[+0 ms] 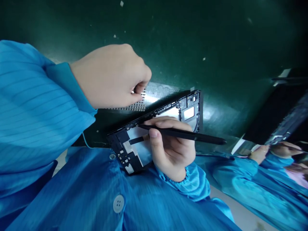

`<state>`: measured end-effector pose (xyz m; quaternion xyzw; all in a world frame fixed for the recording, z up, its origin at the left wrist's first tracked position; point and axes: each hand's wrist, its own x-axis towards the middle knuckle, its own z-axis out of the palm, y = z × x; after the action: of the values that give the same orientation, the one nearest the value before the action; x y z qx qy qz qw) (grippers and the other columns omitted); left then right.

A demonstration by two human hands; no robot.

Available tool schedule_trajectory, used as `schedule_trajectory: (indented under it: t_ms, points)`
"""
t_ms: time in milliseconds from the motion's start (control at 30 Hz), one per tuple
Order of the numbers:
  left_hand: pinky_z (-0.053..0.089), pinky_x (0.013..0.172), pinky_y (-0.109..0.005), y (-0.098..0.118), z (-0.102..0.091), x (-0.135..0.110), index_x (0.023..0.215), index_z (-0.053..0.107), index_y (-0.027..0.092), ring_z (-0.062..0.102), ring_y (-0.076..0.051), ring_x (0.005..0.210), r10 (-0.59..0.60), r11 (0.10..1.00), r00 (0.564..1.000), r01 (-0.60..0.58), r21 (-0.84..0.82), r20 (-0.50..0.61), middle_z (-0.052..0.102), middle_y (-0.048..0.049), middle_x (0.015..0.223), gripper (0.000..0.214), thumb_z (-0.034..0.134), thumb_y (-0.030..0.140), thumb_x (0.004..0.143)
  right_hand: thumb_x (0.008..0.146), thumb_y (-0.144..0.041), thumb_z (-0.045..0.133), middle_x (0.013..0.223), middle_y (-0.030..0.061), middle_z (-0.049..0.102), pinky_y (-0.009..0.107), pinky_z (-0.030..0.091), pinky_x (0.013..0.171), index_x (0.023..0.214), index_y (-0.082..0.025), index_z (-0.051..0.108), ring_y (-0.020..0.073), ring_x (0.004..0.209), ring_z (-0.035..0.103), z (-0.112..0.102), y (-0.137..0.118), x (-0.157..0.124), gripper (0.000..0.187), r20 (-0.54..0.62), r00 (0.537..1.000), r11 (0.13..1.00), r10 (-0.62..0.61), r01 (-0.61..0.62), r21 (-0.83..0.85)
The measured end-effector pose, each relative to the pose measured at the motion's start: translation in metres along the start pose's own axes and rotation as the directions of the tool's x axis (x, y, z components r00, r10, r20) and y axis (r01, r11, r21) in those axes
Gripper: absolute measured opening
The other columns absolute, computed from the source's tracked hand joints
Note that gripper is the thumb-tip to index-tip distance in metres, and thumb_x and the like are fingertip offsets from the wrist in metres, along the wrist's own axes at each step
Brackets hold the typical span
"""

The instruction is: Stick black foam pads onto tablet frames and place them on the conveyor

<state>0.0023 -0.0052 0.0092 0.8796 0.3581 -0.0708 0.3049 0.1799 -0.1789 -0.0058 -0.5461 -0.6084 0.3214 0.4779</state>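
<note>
My left hand [113, 77] is closed, thumb and forefinger pinched above a clear sheet [138, 106] bearing rows of small dark squares. What sits between those fingertips is hidden. My right hand [174, 150] grips black tweezers [192, 134] like a pen, their points near the upper long edge of an opened tablet housing [120, 141]. The housing is black with silvery panels, a rectangular cut-out and small white and dark pads at its left end. It tilts against the table edge and my blue smock, and my right hand covers its middle.
A dark green tabletop [183, 38] has small white scraps [122, 4] scattered on it. On the right, a co-worker in blue has hands [260, 154] at another dark device [271, 112]. A thin blue cord [86, 141] hangs by my left sleeve.
</note>
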Motion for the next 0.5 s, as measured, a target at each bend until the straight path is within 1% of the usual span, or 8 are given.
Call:
schedule_trajectory:
  t_ms: [67,167,300,333,367,433,500]
  points:
    - [0.057,0.100,-0.039,0.000,0.000,0.000,0.104,0.085,0.024,0.078,-0.029,0.095,-0.010,1.000,1.000,0.010,0.006,0.008,0.073,-0.0023,0.071,0.033,0.055,0.034,0.094,0.101,-0.009,0.075,0.104,0.0065,0.082,0.041,0.073,0.085,0.123,-0.022,0.073,0.0210,0.098,0.083,0.003,0.003,0.001,0.025,-0.008,1.000,1.000,-0.022,0.021,-0.023]
    - [0.056,0.098,-0.041,-0.001,-0.001,0.001,0.103,0.084,0.024,0.077,-0.030,0.092,-0.019,1.000,1.000,0.019,0.007,0.010,0.073,-0.0029,0.070,0.031,0.057,0.036,0.093,0.099,-0.008,0.075,0.104,0.0068,0.083,0.043,0.073,0.085,0.123,-0.023,0.073,0.0221,0.097,0.083,0.002,0.004,0.002,0.029,-0.003,1.000,0.999,-0.028,0.028,-0.034]
    - [0.055,0.098,-0.045,-0.001,-0.001,-0.001,0.105,0.084,0.023,0.076,-0.030,0.087,0.008,1.000,1.000,-0.008,-0.006,-0.008,0.072,-0.0042,0.070,0.034,0.053,0.036,0.097,0.095,-0.006,0.077,0.112,0.0082,0.084,0.048,0.073,0.087,0.131,-0.027,0.072,0.0259,0.103,0.084,-0.006,-0.001,0.001,0.043,0.110,0.993,0.988,-0.054,0.069,-0.137]
    - [0.055,0.098,-0.045,-0.001,-0.002,-0.001,0.105,0.084,0.023,0.075,-0.030,0.087,0.005,1.000,1.000,-0.005,-0.008,-0.004,0.072,-0.0041,0.071,0.033,0.054,0.035,0.098,0.094,-0.006,0.078,0.113,0.0080,0.084,0.048,0.073,0.086,0.133,-0.028,0.072,0.0264,0.103,0.084,-0.010,-0.002,0.004,0.044,0.110,0.992,0.986,-0.061,0.078,-0.150]
    - [0.055,0.098,-0.045,-0.001,-0.001,-0.001,0.105,0.084,0.023,0.075,-0.030,0.086,-0.004,1.000,1.000,0.004,-0.008,0.000,0.072,-0.0037,0.071,0.032,0.055,0.035,0.097,0.094,-0.007,0.079,0.113,0.0072,0.085,0.048,0.072,0.085,0.133,-0.028,0.072,0.0266,0.103,0.084,-0.014,-0.002,0.009,0.044,0.098,0.993,0.985,-0.067,0.082,-0.153]
    - [0.056,0.098,-0.045,-0.001,-0.001,0.000,0.104,0.084,0.023,0.075,-0.030,0.083,-0.022,1.000,1.000,0.022,0.002,0.011,0.070,-0.0024,0.069,0.028,0.059,0.034,0.096,0.097,-0.012,0.080,0.111,0.0053,0.085,0.049,0.070,0.088,0.128,-0.030,0.075,0.0267,0.103,0.084,-0.025,0.000,0.025,0.037,0.079,0.996,0.985,-0.050,0.062,-0.161]
    - [0.057,0.098,-0.044,-0.001,-0.001,0.002,0.103,0.083,0.024,0.075,-0.029,0.082,-0.022,1.000,1.000,0.022,0.009,0.012,0.070,-0.0014,0.069,0.026,0.060,0.034,0.096,0.100,-0.019,0.081,0.112,0.0048,0.085,0.052,0.068,0.094,0.122,-0.031,0.078,0.0276,0.105,0.083,-0.036,0.006,0.046,0.025,0.120,0.993,0.981,-0.002,0.025,-0.191]
